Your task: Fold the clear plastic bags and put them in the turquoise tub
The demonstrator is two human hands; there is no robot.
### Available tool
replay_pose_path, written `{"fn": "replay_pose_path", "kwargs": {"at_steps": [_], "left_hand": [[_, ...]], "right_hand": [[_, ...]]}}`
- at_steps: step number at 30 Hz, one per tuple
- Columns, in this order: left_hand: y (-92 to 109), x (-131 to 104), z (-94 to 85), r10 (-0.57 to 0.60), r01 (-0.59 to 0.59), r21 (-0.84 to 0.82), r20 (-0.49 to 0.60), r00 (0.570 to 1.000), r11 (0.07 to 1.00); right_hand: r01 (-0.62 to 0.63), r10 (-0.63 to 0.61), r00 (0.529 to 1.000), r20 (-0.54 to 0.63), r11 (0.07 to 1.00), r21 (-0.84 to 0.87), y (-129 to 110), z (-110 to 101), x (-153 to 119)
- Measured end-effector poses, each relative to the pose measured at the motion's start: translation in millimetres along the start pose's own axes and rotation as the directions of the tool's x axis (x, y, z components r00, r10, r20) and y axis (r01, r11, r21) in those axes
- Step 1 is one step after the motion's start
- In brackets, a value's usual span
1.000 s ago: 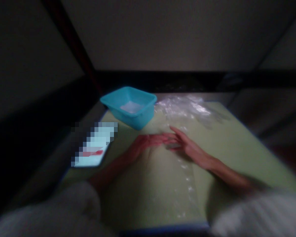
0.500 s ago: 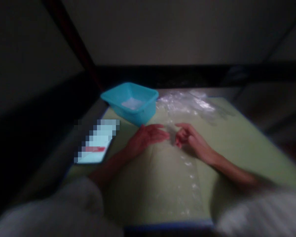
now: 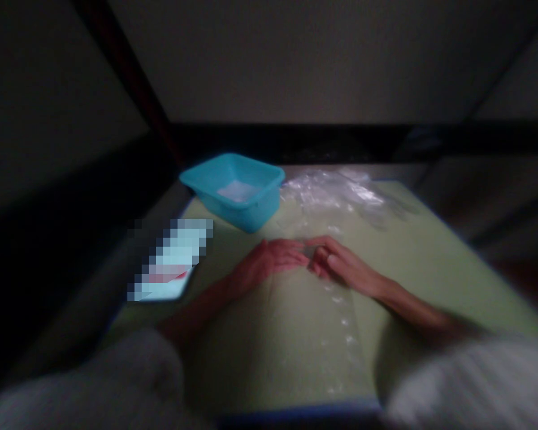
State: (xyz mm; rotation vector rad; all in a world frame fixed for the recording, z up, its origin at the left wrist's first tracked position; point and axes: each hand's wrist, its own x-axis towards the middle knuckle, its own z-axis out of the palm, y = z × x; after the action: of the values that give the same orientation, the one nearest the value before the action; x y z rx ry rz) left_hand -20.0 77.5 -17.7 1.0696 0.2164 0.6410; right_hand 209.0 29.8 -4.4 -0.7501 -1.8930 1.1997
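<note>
A clear plastic sheet or bag lies flat on the green table surface, with shiny spots along its right side. My left hand rests over its far part, fingers stretched out to the right and held close together. Facing it, my right hand has its index finger extended and the other fingers curled. The fingertips of both hands nearly meet. Whether the right fingers pinch the thin plastic is too blurred to tell.
At the back left stands a turquoise basket with something white inside. Crumpled clear plastic lies to its right. A lit tablet-like screen, partly pixelated, is at the left edge of the green table.
My right hand has moved slightly left and the gap between my hands has narrowed. Both hands sit a little lower in view. The whole view has shifted slightly.
</note>
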Motion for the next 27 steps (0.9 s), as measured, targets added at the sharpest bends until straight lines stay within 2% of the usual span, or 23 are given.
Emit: {"fn": "replay_pose_path", "kwargs": {"at_steps": [2, 3, 4, 6, 8, 9, 11, 14, 19, 21, 24, 27], "left_hand": [[2, 0, -1.3, 0.04, -0.041, -0.056, -0.022, 0.999, 0.998], [4, 0, -2.5, 0.05, -0.052, -0.079, -0.03, 0.998, 0.995], [6, 0, -4.0, 0.048, -0.051, -0.096, -0.033, 0.998, 0.994], [9, 1, -7.1, 0.01, -0.012, -0.111, -0.019, 1.0, 0.994], [10, 2, -9.7, -0.056, 0.058, -0.099, 0.024, 0.998, 0.993], [10, 2, -10.7, -0.091, 0.094, -0.08, 0.045, 0.995, 0.992], [10, 1, -11.8, -0.142, 0.144, -0.02, 0.067, 0.988, 0.989], [9, 0, -11.9, -0.161, 0.156, 0.066, 0.07, 0.984, 0.986], [10, -3, -10.4, -0.126, 0.117, 0.072, 0.133, 0.983, 0.99], [11, -4, -11.0, -0.1, 0.096, 0.032, 0.14, 0.985, 0.995], [13, -7, -14.7, -0.081, 0.088, -0.028, 0.178, 0.981, 0.996], [15, -11, -19.5, -0.151, 0.148, 0.026, 0.212, 0.966, 0.989]], "right_hand": [[0.093, -0.09, 0.996, 0.028, 0.982, -0.163, -11, 2, -3], [0.15, -0.132, 0.988, 0.084, 0.95, -0.273, -19, 5, -5], [0.238, -0.173, 0.963, 0.205, 0.902, -0.36, -27, 9, -8], [0.372, -0.147, 0.882, 0.447, 0.801, -0.469, -43, 19, -14], [0.463, -0.079, 0.798, 0.598, 0.715, -0.524, -54, 31, -20], [0.491, -0.041, 0.77, 0.637, 0.676, -0.55, -57, 36, -23], [0.52, 0.003, 0.746, 0.666, 0.622, -0.585, -59, 44, -27], [0.537, 0.03, 0.738, 0.674, 0.579, -0.613, -59, 50, -30], [0.596, -0.019, 0.732, 0.682, 0.505, -0.625, -60, 53, -32], [0.585, -0.015, 0.734, 0.679, 0.52, -0.622, -61, 53, -31], [0.544, 0.009, 0.733, 0.68, 0.593, -0.594, -61, 50, -28], [0.505, 0.003, 0.735, 0.678, 0.665, -0.55, -61, 46, -26]]}}
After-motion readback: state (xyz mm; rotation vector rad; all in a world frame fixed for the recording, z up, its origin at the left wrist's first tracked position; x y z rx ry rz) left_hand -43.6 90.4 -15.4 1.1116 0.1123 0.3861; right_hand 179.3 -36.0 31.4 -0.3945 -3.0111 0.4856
